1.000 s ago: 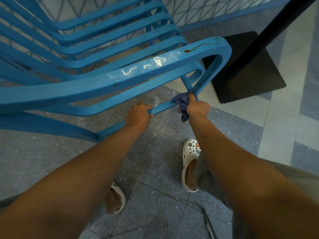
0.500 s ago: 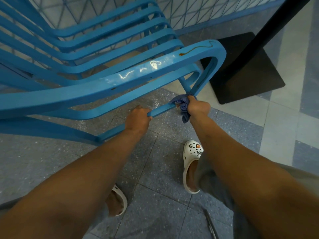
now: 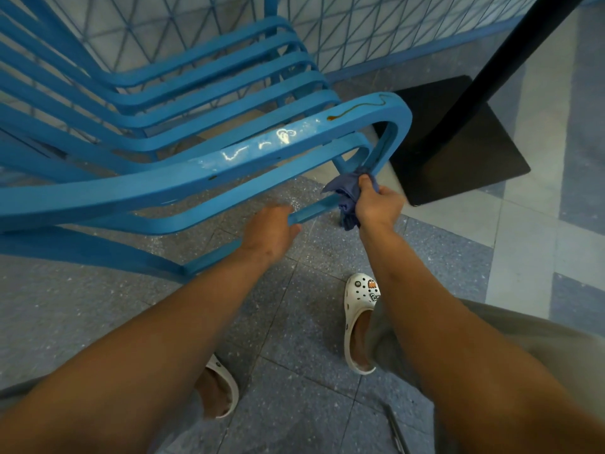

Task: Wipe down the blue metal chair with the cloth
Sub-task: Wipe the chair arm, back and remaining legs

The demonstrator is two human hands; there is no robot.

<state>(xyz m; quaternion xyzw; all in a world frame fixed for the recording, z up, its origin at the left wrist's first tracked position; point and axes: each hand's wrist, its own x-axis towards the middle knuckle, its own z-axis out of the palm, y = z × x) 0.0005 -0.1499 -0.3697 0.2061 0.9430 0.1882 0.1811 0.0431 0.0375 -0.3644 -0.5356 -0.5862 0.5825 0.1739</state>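
Single head view, looking forward and steeply down, close over both forearms, chair (image 3: 203,178) at upper left, floor (image 3: 294,322) below

You see a grey speckled tile floor (image 3: 294,322) with paler tiles (image 3: 523,240) off to the right. A black square base plate (image 3: 458,152) lies flat on it, with a black pole (image 3: 501,57) rising from it at a slant across the upper right. Behind, a blue wire mesh fence (image 3: 360,31) stands along the floor. One white clog (image 3: 358,322) carries small charms; the other clog (image 3: 226,385) is partly hidden. A thin metal rod (image 3: 397,430) lies at the bottom edge.
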